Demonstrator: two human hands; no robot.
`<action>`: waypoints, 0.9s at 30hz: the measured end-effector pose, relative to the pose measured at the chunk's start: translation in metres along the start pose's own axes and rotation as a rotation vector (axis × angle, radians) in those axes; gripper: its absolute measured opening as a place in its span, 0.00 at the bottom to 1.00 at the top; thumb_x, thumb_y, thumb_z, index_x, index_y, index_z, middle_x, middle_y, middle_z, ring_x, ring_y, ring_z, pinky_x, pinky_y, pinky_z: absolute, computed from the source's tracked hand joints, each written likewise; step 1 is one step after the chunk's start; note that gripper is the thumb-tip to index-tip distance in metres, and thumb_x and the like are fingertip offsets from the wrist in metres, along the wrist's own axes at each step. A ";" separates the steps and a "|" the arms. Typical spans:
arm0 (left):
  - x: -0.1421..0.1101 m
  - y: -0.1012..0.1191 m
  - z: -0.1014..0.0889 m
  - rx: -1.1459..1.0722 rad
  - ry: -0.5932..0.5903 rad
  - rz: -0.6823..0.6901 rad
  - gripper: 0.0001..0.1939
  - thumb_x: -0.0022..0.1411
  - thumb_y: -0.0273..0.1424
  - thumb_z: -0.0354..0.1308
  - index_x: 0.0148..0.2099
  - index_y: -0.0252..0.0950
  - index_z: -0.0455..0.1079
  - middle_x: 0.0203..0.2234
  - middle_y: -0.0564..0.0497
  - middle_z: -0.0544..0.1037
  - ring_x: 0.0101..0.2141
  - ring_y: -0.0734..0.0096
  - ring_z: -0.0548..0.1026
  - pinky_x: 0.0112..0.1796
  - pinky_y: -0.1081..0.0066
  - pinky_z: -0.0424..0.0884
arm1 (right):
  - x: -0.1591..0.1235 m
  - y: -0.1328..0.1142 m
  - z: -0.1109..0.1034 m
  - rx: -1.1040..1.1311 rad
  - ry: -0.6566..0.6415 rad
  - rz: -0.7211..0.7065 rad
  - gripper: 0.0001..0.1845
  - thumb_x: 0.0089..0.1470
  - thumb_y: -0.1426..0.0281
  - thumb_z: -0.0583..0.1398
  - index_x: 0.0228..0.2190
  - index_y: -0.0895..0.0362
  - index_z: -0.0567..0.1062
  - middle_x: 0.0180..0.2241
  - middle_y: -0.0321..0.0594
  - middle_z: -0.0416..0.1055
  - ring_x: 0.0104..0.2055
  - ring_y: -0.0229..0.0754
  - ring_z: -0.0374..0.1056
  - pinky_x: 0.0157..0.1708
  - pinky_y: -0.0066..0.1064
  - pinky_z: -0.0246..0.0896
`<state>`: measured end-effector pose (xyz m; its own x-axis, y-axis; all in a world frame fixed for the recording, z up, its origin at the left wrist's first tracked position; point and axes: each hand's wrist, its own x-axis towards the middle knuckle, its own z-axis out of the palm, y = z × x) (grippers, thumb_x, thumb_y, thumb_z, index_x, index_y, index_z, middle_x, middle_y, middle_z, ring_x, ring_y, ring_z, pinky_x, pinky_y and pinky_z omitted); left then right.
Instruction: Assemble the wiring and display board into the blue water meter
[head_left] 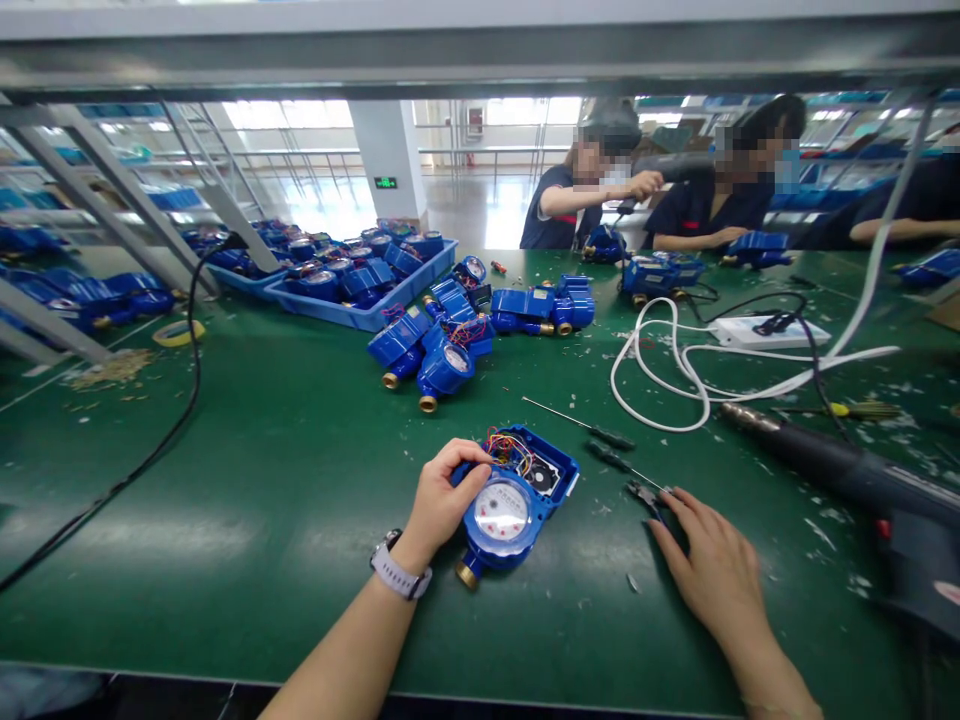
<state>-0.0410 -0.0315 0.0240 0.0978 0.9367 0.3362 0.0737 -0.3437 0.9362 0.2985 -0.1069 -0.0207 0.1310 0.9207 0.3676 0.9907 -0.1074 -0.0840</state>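
A blue water meter [512, 505] lies on the green table [285, 470] in front of me, its housing open with coloured wires showing. My left hand [442, 500], a watch on its wrist, grips the meter's left side. My right hand [709, 565] rests flat on the mat to the right, fingertips touching small pliers [643, 492]. Two thin screwdrivers [592, 432] lie just beyond the meter.
A heat gun [847, 470] lies at the right with a white cable [675, 370] and power strip [765, 332]. Several blue meters [442, 350] sit mid-table, more in a blue tray [360, 315]. Two people work across the table. A black cable [180, 410] crosses the left.
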 end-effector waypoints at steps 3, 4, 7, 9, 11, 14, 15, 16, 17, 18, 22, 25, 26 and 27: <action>0.007 0.006 -0.002 0.050 0.017 0.081 0.10 0.60 0.29 0.59 0.45 0.37 0.71 0.43 0.47 0.73 0.47 0.64 0.71 0.51 0.64 0.66 | 0.000 -0.003 -0.005 -0.018 -0.001 0.013 0.31 0.64 0.53 0.41 0.52 0.57 0.71 0.54 0.48 0.70 0.53 0.57 0.65 0.46 0.54 0.63; 0.011 0.010 -0.003 0.077 -0.001 0.121 0.11 0.60 0.29 0.59 0.47 0.37 0.70 0.45 0.46 0.73 0.50 0.63 0.70 0.54 0.62 0.65 | 0.000 -0.003 -0.006 -0.008 0.012 0.023 0.31 0.64 0.53 0.41 0.51 0.58 0.71 0.52 0.48 0.71 0.52 0.58 0.65 0.45 0.54 0.63; 0.028 0.027 -0.002 0.177 -0.161 0.231 0.10 0.63 0.27 0.55 0.47 0.37 0.71 0.49 0.43 0.74 0.55 0.61 0.68 0.58 0.57 0.61 | 0.001 0.002 -0.009 0.103 0.087 0.073 0.32 0.61 0.51 0.44 0.48 0.60 0.74 0.46 0.52 0.74 0.49 0.59 0.68 0.42 0.52 0.66; 0.040 0.037 0.002 0.267 -0.300 0.277 0.12 0.63 0.26 0.53 0.47 0.37 0.72 0.51 0.43 0.74 0.57 0.60 0.66 0.59 0.55 0.61 | 0.001 0.005 -0.013 0.230 0.121 0.134 0.33 0.59 0.48 0.48 0.46 0.61 0.76 0.44 0.54 0.75 0.46 0.60 0.70 0.42 0.52 0.67; 0.050 0.044 0.007 0.382 -0.423 0.287 0.13 0.63 0.26 0.53 0.49 0.38 0.73 0.54 0.42 0.72 0.60 0.59 0.64 0.60 0.54 0.60 | 0.001 0.007 -0.018 0.370 0.104 0.245 0.32 0.57 0.48 0.51 0.45 0.60 0.77 0.41 0.53 0.76 0.43 0.60 0.71 0.41 0.51 0.68; 0.058 0.046 0.014 0.519 -0.513 0.257 0.14 0.62 0.25 0.54 0.49 0.39 0.73 0.57 0.43 0.70 0.60 0.57 0.64 0.60 0.53 0.61 | 0.002 0.005 -0.029 0.594 0.062 0.442 0.29 0.54 0.47 0.56 0.44 0.58 0.77 0.37 0.49 0.78 0.38 0.57 0.74 0.37 0.47 0.70; 0.058 0.045 0.016 0.533 -0.512 0.245 0.14 0.62 0.25 0.54 0.48 0.39 0.73 0.57 0.43 0.70 0.59 0.57 0.65 0.60 0.53 0.62 | 0.003 0.003 -0.034 0.676 0.045 0.472 0.29 0.53 0.47 0.57 0.43 0.58 0.77 0.37 0.49 0.78 0.38 0.56 0.74 0.38 0.46 0.71; 0.057 0.043 0.017 0.532 -0.499 0.234 0.12 0.62 0.26 0.54 0.46 0.40 0.74 0.56 0.43 0.71 0.58 0.57 0.67 0.59 0.53 0.63 | 0.004 0.000 -0.039 0.748 0.029 0.471 0.29 0.51 0.47 0.59 0.43 0.58 0.76 0.38 0.49 0.78 0.39 0.56 0.75 0.40 0.45 0.71; 0.055 0.041 0.017 0.519 -0.478 0.220 0.11 0.62 0.26 0.55 0.44 0.40 0.74 0.56 0.44 0.71 0.57 0.58 0.68 0.58 0.54 0.64 | 0.007 -0.003 -0.046 0.791 0.009 0.440 0.29 0.50 0.47 0.60 0.43 0.58 0.76 0.39 0.48 0.78 0.41 0.56 0.75 0.43 0.44 0.71; 0.054 0.040 0.017 0.501 -0.456 0.204 0.09 0.61 0.26 0.55 0.41 0.40 0.74 0.55 0.44 0.72 0.56 0.58 0.69 0.57 0.55 0.65 | 0.010 -0.008 -0.053 0.796 -0.020 0.380 0.29 0.49 0.48 0.62 0.44 0.57 0.75 0.40 0.48 0.78 0.42 0.55 0.75 0.44 0.43 0.71; 0.047 0.037 0.016 0.435 -0.369 0.132 0.06 0.60 0.26 0.55 0.34 0.38 0.72 0.48 0.45 0.76 0.53 0.59 0.72 0.53 0.59 0.68 | 0.031 -0.036 -0.087 0.586 -0.063 -0.034 0.20 0.54 0.54 0.61 0.44 0.53 0.76 0.44 0.44 0.76 0.44 0.52 0.73 0.47 0.43 0.69; 0.043 0.039 0.016 0.373 -0.307 0.092 0.05 0.57 0.24 0.55 0.30 0.37 0.69 0.46 0.44 0.77 0.52 0.59 0.73 0.49 0.61 0.69 | 0.050 -0.061 -0.105 0.450 -0.034 -0.373 0.15 0.59 0.60 0.59 0.45 0.53 0.75 0.45 0.44 0.75 0.46 0.51 0.72 0.47 0.44 0.68; 0.042 0.040 0.016 0.346 -0.287 0.081 0.06 0.56 0.23 0.55 0.28 0.37 0.68 0.46 0.43 0.77 0.51 0.59 0.74 0.48 0.62 0.70 | 0.056 -0.069 -0.110 0.392 -0.039 -0.461 0.14 0.60 0.61 0.58 0.45 0.53 0.75 0.45 0.44 0.75 0.46 0.50 0.71 0.47 0.44 0.68; 0.041 0.040 0.015 0.320 -0.267 0.070 0.06 0.54 0.22 0.56 0.27 0.37 0.67 0.46 0.43 0.77 0.52 0.58 0.74 0.48 0.62 0.70 | 0.062 -0.076 -0.113 0.329 -0.055 -0.535 0.14 0.60 0.63 0.58 0.46 0.53 0.75 0.45 0.44 0.75 0.46 0.50 0.71 0.46 0.44 0.68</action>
<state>-0.0190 -0.0077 0.0739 0.3644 0.8744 0.3203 0.3579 -0.4491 0.8187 0.2352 -0.0838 0.1132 -0.3905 0.8337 0.3905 0.8536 0.4868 -0.1856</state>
